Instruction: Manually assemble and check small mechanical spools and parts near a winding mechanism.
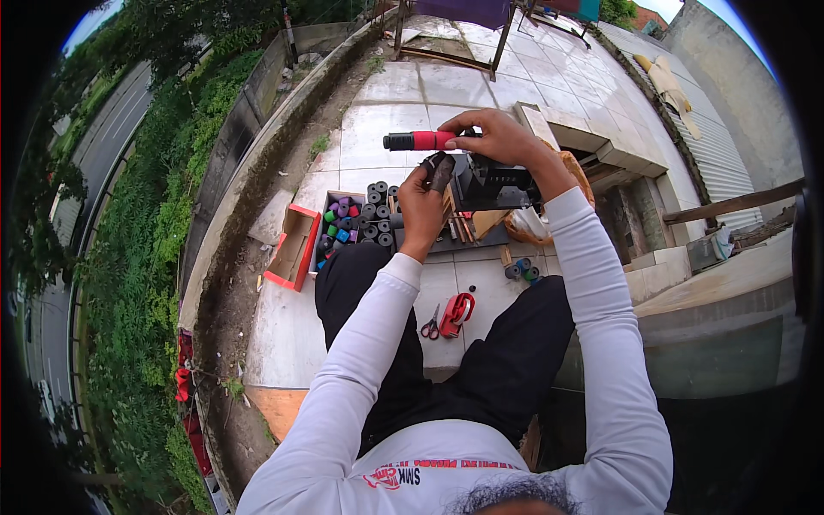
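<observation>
White floor tiles (378,94) stretched beneath the work on an outdoor terrace. One slim black-and-red cylinder (429,140) was held nearly level in the air before the person. The right hand (502,137) pinched it near its red section between thumb and fingers. Just below, the left hand (421,197) was curled, thumb and fingers drawn close; what they might have pinched was too dark to tell. Careful handling seemed to call for a steady right-hand pinch, the cylinder kept straight, and light, even pressure from the left, since a hard squeeze could have dented its surface or twisted it.

One black box-like block (493,182) stood beneath the right hand. Beside the left wrist sat at least nine dark grey hollow rolls (371,232), and next to them a pile of purple, green, blue and black rolls (344,222), too jumbled to count. Farther out were one orange-red open cardboard box (293,249), one pair of dark-handled scissors (432,324) and one red tape dispenser (457,315). Green shrubs (133,206) and one grey road (120,112) lined the left.
</observation>
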The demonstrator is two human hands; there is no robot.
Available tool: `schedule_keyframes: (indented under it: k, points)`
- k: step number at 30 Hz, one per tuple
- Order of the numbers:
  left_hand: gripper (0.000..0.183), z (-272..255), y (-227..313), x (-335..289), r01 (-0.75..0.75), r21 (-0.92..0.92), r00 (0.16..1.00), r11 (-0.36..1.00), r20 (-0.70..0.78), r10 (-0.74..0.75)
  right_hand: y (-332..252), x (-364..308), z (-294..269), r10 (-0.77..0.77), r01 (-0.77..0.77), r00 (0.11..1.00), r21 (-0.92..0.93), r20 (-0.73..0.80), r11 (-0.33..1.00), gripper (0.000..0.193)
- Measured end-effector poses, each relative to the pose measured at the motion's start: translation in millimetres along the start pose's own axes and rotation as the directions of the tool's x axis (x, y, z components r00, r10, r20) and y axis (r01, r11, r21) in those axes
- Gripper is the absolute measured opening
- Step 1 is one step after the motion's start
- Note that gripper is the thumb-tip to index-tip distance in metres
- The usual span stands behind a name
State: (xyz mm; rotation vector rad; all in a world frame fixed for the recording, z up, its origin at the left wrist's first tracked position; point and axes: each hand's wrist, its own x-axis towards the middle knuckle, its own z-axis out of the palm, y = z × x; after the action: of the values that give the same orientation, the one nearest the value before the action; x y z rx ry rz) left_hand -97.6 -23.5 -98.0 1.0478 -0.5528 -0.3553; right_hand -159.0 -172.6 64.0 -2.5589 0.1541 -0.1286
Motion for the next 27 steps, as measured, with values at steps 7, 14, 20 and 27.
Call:
schedule_keyframes:
  k: [7,14,20,27]
  points:
    - [0.027,-4.6,0.4,3.9,0.037,0.037,0.999,0.999,0.031,-0.039,4.6,-0.6,8.3,-0.117,0.112,0.99,-0.067,-0.082,0.991,0.039]
    - [0.023,-1.6,6.8,3.1,0.001,0.002,1.0,1.0,-0.001,-0.001,4.0,-0.8,6.6,-0.012,0.014,0.999,0.062,-0.031,0.998,0.035]
    - [0.024,-3.4,8.4,3.3,0.003,-0.001,1.0,1.0,0.005,-0.003,5.2,-0.4,10.5,-0.065,0.071,0.993,0.055,-0.103,0.996,0.034]
    - [0.025,-1.6,10.2,2.5,0.008,0.001,1.0,1.0,0.014,-0.008,5.3,-4.0,8.5,-0.101,0.092,0.989,-0.08,-0.111,0.993,0.042]
